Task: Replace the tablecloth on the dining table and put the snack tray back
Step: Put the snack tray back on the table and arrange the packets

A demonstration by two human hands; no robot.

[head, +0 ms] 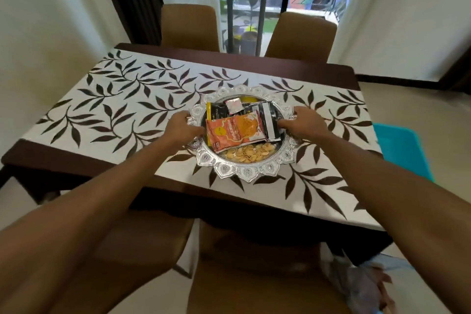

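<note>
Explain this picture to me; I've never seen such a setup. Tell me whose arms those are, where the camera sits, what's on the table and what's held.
No machine here: a person wears one wide-angle camera on the head, looking down at their own arms. The left hand and right hand each grip the rim of a silver tray, which holds an orange snack packet, black packets and loose yellow snacks. Beneath is a white leaf-patterned tablecloth on a dark wooden table. Whether the tray rests or hovers, I cannot tell.

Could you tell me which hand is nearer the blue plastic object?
Right. The right hand grips the tray rim nearest the blue plastic object; the left hand grips the opposite rim.
</note>
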